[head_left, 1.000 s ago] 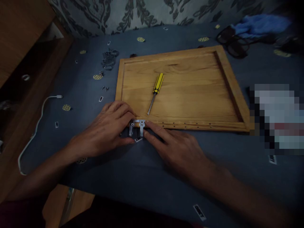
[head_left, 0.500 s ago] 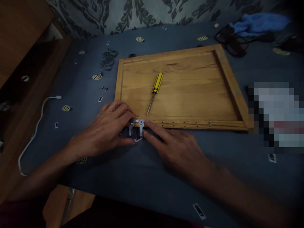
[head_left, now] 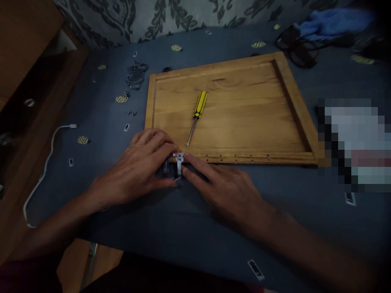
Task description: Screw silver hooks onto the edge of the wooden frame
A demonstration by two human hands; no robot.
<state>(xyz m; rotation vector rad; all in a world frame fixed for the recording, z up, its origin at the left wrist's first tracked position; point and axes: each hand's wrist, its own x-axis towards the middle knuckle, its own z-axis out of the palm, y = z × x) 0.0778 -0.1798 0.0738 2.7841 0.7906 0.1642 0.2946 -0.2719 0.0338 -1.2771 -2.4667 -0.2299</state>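
A small metal bracket [head_left: 177,162] lies against the near edge of a wooden panel [head_left: 244,118], close to its left corner. My left hand [head_left: 139,167] covers the bracket's left side, thumb and fingers pinched on it. My right hand [head_left: 222,189] comes in from the right, its forefinger and thumb pressed on the bracket's right side. A row of small holes runs along the panel's near rail. A yellow-handled screwdriver [head_left: 196,114] rests on the panel just beyond the bracket, tip pointing toward it.
The blue patterned cloth [head_left: 183,228] covers the table. Loose metal hardware [head_left: 134,75] and a few screws [head_left: 132,113] lie left of the panel. A white cable [head_left: 49,150] curls at the left edge. Dark glasses [head_left: 295,47] and blue fabric [head_left: 332,24] sit far right.
The view has shifted slightly, so everything sits a little further left and higher. My left fingers now cover more of the bracket. Both hands stay on it.
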